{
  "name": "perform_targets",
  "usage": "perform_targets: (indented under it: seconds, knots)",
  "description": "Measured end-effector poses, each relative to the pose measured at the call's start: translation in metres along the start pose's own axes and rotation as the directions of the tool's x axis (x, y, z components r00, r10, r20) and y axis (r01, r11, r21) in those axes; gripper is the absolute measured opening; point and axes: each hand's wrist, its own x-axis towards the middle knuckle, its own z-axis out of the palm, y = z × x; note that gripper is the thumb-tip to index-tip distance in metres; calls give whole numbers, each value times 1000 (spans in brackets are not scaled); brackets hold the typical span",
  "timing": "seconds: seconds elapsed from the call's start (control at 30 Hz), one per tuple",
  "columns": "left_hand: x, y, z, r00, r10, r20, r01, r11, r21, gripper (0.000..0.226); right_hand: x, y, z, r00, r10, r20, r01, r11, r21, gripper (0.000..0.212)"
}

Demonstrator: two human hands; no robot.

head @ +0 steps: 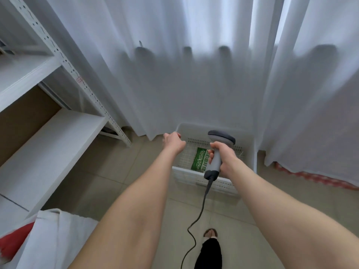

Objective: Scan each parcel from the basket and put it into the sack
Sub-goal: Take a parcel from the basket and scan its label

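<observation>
One parcel point(200, 159), a flat green packet with white print, is visible in the white basket point(196, 174). It lies on the perforated bottom near the middle, partly hidden behind the scanner point(216, 162). Whether more parcels lie beneath or beside it cannot be determined. The basket stands on the floor point(136, 171) against the foot of the curtain point(194, 84), where both hands can reach it from a standing position. The right hand point(225, 156) is wrapped fully round the scanner handle, with the scan head at the top tilted forward and down over the basket. This grip keeps the trigger under the fingers and the window aimed at the parcel. The cable point(204, 202) hangs slack from the base of the handle toward the floor, so it does not restrict the aim. The left hand point(173, 142) is extended to the far left corner of the basket with its fingers curled. Whether it grips the rim or holds nothing cannot be determined. Its position suggests it is placed to steady the basket or to go in for the parcel. The sack point(58, 235), white with something red showing at its side, sits at the lower left beside the shelf point(48, 136), well apart from the basket. This position suits the left hand for the transfer. The parcel has not yet been lifted, so for this item the scan and the transfer both remain to be done.
</observation>
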Motion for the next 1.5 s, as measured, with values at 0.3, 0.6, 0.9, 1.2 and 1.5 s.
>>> perform_targets:
  seconds: [0.3,0.6,0.9,1.2,1.5]
  knots:
    - [154,83,76,990,9,139,-28,990,135,39,152,-79,-32,985,100,-144,-88,992,89,8]
    - [278,93,211,965,-69,254,40,992,117,42,318,-84,-77,957,206,-203,-195,978,71,18]
    - [387,-5,387,886,-206,415,140,973,182,31,519,8,-126,907,356,-225,-350,934,65,12]
    - [471,-122,515,783,-345,517,244,936,255,27,673,149,-156,815,562,-141,-577,810,-101,21]
    - [477,-153,544,729,-411,548,488,873,7,20,697,192,-154,811,575,-114,-583,810,-66,25]
